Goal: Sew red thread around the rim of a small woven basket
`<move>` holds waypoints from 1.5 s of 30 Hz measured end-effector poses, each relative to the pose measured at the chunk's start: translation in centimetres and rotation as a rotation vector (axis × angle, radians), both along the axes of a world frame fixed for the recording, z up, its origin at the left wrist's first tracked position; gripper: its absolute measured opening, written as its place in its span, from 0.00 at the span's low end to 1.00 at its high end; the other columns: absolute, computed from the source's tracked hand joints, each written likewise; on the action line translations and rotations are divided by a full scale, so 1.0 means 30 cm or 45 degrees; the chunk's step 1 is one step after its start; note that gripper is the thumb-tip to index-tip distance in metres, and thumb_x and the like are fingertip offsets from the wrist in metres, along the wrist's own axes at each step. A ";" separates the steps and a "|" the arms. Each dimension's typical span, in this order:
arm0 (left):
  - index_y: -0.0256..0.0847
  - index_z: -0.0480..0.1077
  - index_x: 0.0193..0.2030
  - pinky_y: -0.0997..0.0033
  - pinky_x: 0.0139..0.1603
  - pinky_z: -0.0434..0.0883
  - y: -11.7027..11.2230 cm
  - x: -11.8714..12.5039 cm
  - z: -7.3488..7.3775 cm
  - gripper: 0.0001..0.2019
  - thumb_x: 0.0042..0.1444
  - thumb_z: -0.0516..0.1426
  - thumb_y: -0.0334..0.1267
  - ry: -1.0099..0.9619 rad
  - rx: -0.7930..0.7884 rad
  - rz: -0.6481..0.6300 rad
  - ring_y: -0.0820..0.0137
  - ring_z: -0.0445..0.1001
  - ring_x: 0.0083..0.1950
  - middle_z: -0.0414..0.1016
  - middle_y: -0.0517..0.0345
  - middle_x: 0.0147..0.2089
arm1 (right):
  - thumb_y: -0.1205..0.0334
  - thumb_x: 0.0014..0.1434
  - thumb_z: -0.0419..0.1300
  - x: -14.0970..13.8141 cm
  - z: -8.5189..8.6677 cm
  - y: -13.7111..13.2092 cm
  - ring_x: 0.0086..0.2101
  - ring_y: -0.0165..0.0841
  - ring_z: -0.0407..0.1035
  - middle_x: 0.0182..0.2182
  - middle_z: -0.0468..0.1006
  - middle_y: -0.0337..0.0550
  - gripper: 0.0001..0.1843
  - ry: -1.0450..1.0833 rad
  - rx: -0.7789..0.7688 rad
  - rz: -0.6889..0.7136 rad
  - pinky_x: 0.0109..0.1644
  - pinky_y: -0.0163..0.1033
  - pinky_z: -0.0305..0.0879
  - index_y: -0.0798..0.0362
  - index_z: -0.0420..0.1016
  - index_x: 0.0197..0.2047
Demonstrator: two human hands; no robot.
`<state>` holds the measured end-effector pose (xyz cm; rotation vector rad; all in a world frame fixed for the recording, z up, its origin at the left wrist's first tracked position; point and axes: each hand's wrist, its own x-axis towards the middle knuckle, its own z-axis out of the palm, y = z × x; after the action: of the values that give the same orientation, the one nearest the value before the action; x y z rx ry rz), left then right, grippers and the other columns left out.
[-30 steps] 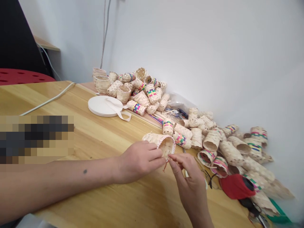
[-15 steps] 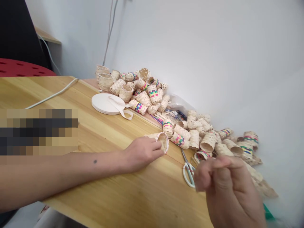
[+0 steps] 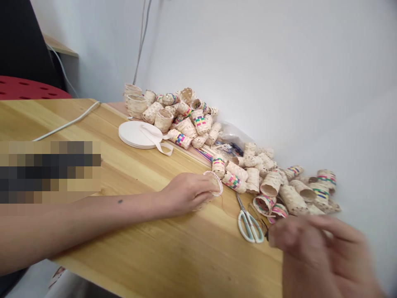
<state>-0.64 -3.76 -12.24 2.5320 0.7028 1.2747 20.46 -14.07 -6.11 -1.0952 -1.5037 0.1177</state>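
Note:
My left hand (image 3: 189, 192) is closed on a small woven basket (image 3: 214, 179) that lies tilted on its side on the wooden table. The basket's round mouth faces right, with pinkish stitches along its pale rim; my hand covers most of its body. A thin reddish thread (image 3: 222, 203) hangs from the rim. My right hand (image 3: 322, 252), smeared by motion, is raised in a pinch at the lower right, apart from the basket. What its fingertips hold, if anything, I cannot make out. Scissors (image 3: 249, 225) with white handles lie between the two hands.
A pile of woven baskets (image 3: 186, 124), some with coloured bands, runs along the wall. A flat white roll of ribbon (image 3: 139, 134) lies on the table (image 3: 149, 252). A white cable (image 3: 68, 124) crosses the far left, near a red perforated stool (image 3: 31, 87).
My right hand has moved to the right and slightly down, uncovering the scissors' handles. My left hand has turned on the basket, its fingers now at the basket's mouth.

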 end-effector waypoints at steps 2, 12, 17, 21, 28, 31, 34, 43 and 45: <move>0.40 0.69 0.49 0.76 0.41 0.64 0.005 -0.003 0.006 0.10 0.62 0.53 0.34 -0.027 -0.132 -0.032 0.72 0.72 0.42 0.75 0.58 0.43 | 0.58 0.63 0.56 -0.062 -0.041 0.023 0.26 0.31 0.69 0.26 0.73 0.38 0.06 -0.155 -0.153 0.016 0.29 0.35 0.66 0.49 0.68 0.42; 0.39 0.71 0.41 0.77 0.37 0.63 0.025 -0.010 0.026 0.06 0.61 0.54 0.34 -0.038 -0.378 -0.119 0.74 0.72 0.36 0.75 0.61 0.36 | 0.62 0.64 0.53 -0.072 -0.194 0.129 0.35 0.34 0.69 0.35 0.75 0.43 0.08 -0.529 -0.171 0.028 0.34 0.37 0.66 0.50 0.73 0.39; 0.39 0.72 0.40 0.79 0.40 0.63 0.030 -0.009 0.023 0.07 0.61 0.53 0.33 -0.054 -0.306 -0.157 0.74 0.72 0.38 0.76 0.60 0.38 | 0.63 0.64 0.54 -0.081 -0.203 0.125 0.32 0.33 0.68 0.33 0.75 0.42 0.07 -0.495 -0.197 0.020 0.35 0.37 0.64 0.52 0.73 0.39; 0.38 0.73 0.41 0.79 0.42 0.64 0.023 -0.008 0.021 0.07 0.62 0.53 0.33 -0.070 -0.277 -0.174 0.74 0.72 0.40 0.77 0.60 0.40 | 0.63 0.64 0.54 -0.089 -0.204 0.122 0.32 0.32 0.67 0.33 0.74 0.41 0.07 -0.468 -0.210 0.025 0.35 0.36 0.63 0.52 0.73 0.40; 0.41 0.69 0.51 0.77 0.47 0.66 0.018 -0.005 0.006 0.12 0.61 0.53 0.31 -0.124 -0.304 -0.107 0.73 0.72 0.47 0.76 0.58 0.48 | 0.63 0.65 0.54 -0.092 -0.202 0.128 0.29 0.30 0.66 0.31 0.73 0.39 0.07 -0.441 -0.253 0.043 0.33 0.35 0.61 0.51 0.73 0.39; 0.39 0.72 0.47 0.77 0.48 0.66 0.023 -0.005 0.004 0.10 0.62 0.52 0.33 -0.127 -0.242 -0.154 0.73 0.73 0.46 0.76 0.57 0.46 | 0.63 0.64 0.54 -0.093 -0.205 0.126 0.30 0.30 0.66 0.31 0.74 0.39 0.07 -0.432 -0.244 0.043 0.33 0.34 0.61 0.51 0.73 0.39; 0.39 0.73 0.44 0.77 0.47 0.66 0.023 -0.004 0.010 0.09 0.63 0.52 0.34 -0.097 -0.212 -0.156 0.73 0.73 0.44 0.77 0.57 0.44 | 0.63 0.64 0.54 -0.095 -0.208 0.125 0.29 0.29 0.65 0.31 0.74 0.39 0.07 -0.427 -0.235 0.047 0.33 0.34 0.61 0.51 0.74 0.39; 0.39 0.73 0.42 0.77 0.46 0.65 0.016 -0.003 0.017 0.09 0.63 0.51 0.34 -0.064 -0.259 -0.150 0.72 0.72 0.44 0.76 0.58 0.43 | 0.63 0.64 0.55 -0.097 -0.213 0.128 0.29 0.29 0.66 0.30 0.73 0.38 0.07 -0.413 -0.228 0.048 0.32 0.33 0.61 0.52 0.74 0.39; 0.39 0.73 0.42 0.77 0.45 0.65 0.015 -0.002 0.017 0.09 0.63 0.51 0.34 -0.066 -0.256 -0.154 0.72 0.72 0.43 0.76 0.58 0.43 | 0.63 0.63 0.55 -0.098 -0.213 0.129 0.28 0.29 0.65 0.29 0.73 0.38 0.07 -0.425 -0.225 0.041 0.32 0.33 0.61 0.52 0.74 0.38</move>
<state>-0.69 -3.29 -11.75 2.3344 0.6226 1.1630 17.51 -10.21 -12.50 -1.2783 -1.8368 0.0950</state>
